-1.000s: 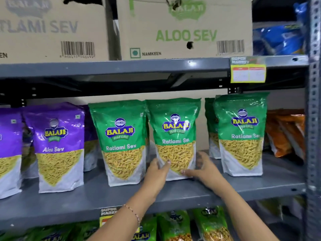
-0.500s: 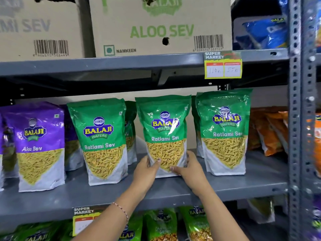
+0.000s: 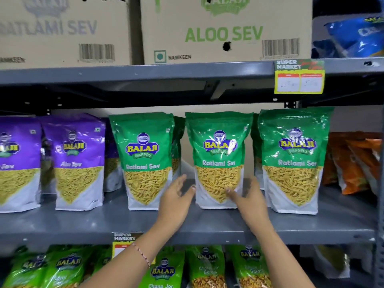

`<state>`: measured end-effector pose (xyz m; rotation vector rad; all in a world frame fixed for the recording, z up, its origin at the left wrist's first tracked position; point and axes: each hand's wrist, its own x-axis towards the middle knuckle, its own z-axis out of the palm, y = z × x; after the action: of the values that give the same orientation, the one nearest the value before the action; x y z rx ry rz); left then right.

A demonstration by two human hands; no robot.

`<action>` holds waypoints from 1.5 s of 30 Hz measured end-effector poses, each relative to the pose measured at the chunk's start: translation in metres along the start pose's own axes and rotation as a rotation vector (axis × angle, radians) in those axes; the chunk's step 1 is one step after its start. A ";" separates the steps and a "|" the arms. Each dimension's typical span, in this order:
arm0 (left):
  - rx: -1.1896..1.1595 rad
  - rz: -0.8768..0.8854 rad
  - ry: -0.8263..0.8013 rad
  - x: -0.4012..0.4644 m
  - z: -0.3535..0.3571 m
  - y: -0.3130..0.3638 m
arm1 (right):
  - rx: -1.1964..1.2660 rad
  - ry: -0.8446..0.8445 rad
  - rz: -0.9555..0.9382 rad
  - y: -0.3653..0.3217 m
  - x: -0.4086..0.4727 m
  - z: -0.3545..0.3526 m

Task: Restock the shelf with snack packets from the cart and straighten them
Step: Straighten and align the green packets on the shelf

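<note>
Three green Ratlami Sev packets stand upright along the grey middle shelf [image 3: 207, 223]. The middle packet [image 3: 219, 154] stands between my two hands. My left hand [image 3: 176, 199] is beside its lower left corner, fingers spread, with a small gap to the bag. My right hand [image 3: 247, 197] is at its lower right corner, fingers apart, thumb over the bag's front. Neither hand grips it. The left green packet [image 3: 143, 159] and the right green packet [image 3: 291, 159] stand on either side, with more green bags behind them. No cart is in view.
Purple Aloo Sev packets [image 3: 78, 161] fill the shelf's left part and orange bags [image 3: 353, 163] lie at the right. Cardboard boxes [image 3: 226, 30] sit on the shelf above. Green packets [image 3: 207, 267] line the shelf below. A metal upright [image 3: 380, 225] bounds the right side.
Both hands have come off the middle green packet's lower corners and opened, moving slightly outward. The packet stands on its own. The view shifted.
</note>
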<state>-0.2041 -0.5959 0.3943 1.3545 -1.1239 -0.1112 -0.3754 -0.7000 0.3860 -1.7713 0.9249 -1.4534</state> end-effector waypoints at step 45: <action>-0.113 -0.232 -0.099 0.042 -0.144 -0.079 | -0.078 -0.360 0.101 -0.064 -0.043 0.156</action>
<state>-0.0435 -0.5440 0.3818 1.3856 -1.0233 -0.4087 -0.2204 -0.6218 0.3915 -1.9310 0.8744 -1.0027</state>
